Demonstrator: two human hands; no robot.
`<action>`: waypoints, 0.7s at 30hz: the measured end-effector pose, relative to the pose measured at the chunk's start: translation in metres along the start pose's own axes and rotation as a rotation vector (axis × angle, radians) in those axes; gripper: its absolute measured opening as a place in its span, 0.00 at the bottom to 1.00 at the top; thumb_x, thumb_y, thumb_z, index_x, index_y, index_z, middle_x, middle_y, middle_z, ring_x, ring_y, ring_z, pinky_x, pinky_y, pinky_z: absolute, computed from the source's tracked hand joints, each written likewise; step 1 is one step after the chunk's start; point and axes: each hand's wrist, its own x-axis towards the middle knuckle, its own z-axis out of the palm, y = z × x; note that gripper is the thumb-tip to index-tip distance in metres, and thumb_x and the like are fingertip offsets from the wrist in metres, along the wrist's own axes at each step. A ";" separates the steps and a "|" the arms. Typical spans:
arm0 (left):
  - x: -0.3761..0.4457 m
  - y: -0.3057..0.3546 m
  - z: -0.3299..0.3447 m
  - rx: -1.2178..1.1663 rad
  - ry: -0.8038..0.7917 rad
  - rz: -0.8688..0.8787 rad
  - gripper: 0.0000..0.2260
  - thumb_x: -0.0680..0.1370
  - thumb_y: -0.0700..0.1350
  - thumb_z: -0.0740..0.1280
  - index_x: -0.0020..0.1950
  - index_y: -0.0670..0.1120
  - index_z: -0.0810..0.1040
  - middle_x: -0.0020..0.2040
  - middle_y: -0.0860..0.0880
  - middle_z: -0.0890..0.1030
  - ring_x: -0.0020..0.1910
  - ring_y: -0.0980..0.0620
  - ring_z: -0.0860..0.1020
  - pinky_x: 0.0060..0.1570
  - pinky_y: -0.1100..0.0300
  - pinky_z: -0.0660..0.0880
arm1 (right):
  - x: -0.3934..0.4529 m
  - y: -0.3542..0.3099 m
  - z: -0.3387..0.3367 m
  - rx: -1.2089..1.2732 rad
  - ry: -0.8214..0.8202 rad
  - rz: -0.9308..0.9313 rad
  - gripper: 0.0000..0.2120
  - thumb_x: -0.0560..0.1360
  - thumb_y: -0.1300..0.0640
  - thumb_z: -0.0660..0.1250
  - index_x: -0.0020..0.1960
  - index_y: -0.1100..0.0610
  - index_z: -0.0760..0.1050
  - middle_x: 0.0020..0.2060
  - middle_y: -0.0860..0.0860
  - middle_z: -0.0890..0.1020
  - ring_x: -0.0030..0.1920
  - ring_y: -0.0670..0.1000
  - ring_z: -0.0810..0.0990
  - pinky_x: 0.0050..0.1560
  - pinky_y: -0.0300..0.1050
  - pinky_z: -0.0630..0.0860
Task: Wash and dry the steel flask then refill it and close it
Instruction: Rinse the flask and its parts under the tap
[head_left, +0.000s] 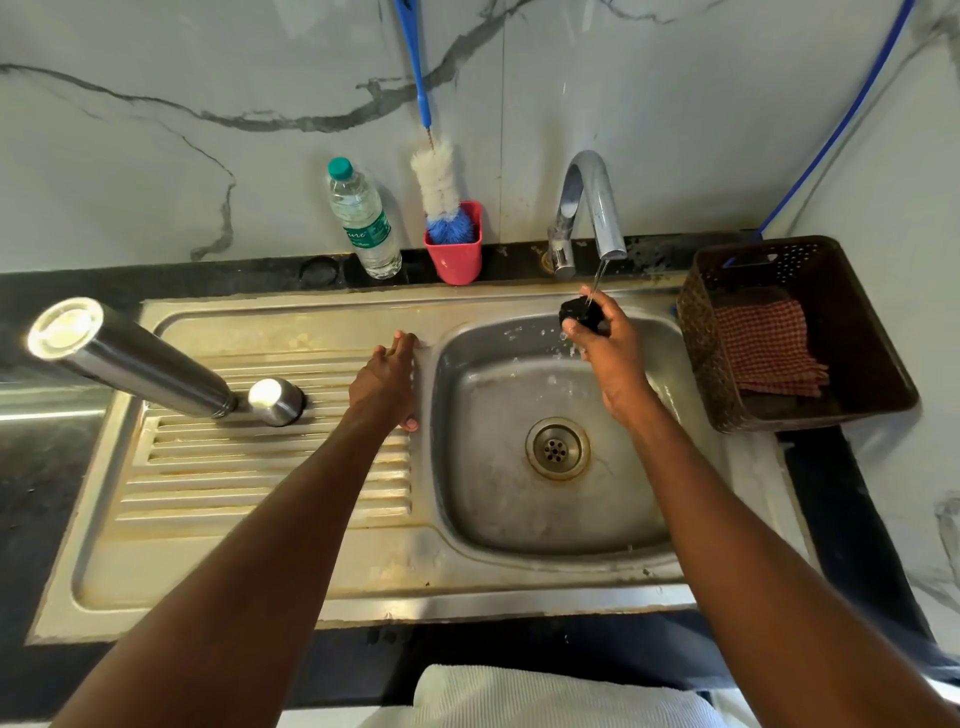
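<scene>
Two hands are at the sink (363, 587) in your head view. Your right hand (605, 358) is up by the back edge of the bowl, right under the tap (592, 208). Its fingers and thumb are curled round a small black stopper (575, 312), and a thin stream of water (597, 278) falls from the tap onto it. Your left hand (387, 382) lies flat with straight fingers on the right edge of the ribbed draining part, just beside the bowl. It holds nothing.

The steel flask (130, 356) stands upside down near the back left corner of the draining part, with its flat bottom up and its neck down on the ribs. A shiny steel cap (275, 401) sits just beside the neck.

On the dark ledge at the back edge of the sink you have a plastic water bottle (363, 223) and a pink cup (456, 254) with a bottle brush (439, 187) in it. A brown basket (795, 332) sits off the right edge of the sink, and a red checked cloth (769, 348) lies inside it.
</scene>
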 end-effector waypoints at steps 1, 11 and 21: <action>0.000 -0.001 0.000 0.002 0.000 0.000 0.36 0.75 0.38 0.74 0.75 0.56 0.59 0.63 0.39 0.76 0.54 0.36 0.81 0.49 0.40 0.83 | 0.000 -0.001 0.001 0.070 -0.032 0.046 0.26 0.78 0.60 0.73 0.74 0.49 0.74 0.63 0.51 0.81 0.57 0.50 0.80 0.48 0.43 0.78; -0.003 0.001 -0.003 0.003 -0.015 0.000 0.38 0.73 0.38 0.76 0.76 0.56 0.60 0.64 0.40 0.77 0.56 0.35 0.80 0.50 0.41 0.82 | -0.003 -0.004 -0.001 0.270 -0.037 0.160 0.24 0.76 0.67 0.71 0.68 0.50 0.77 0.59 0.53 0.83 0.55 0.52 0.83 0.50 0.45 0.77; -0.005 0.002 -0.006 -0.013 0.011 0.017 0.36 0.75 0.39 0.74 0.77 0.55 0.59 0.61 0.41 0.78 0.56 0.36 0.80 0.48 0.44 0.81 | -0.033 0.007 -0.011 -0.289 -0.006 -0.109 0.29 0.68 0.68 0.79 0.65 0.54 0.74 0.56 0.40 0.80 0.61 0.45 0.80 0.61 0.40 0.79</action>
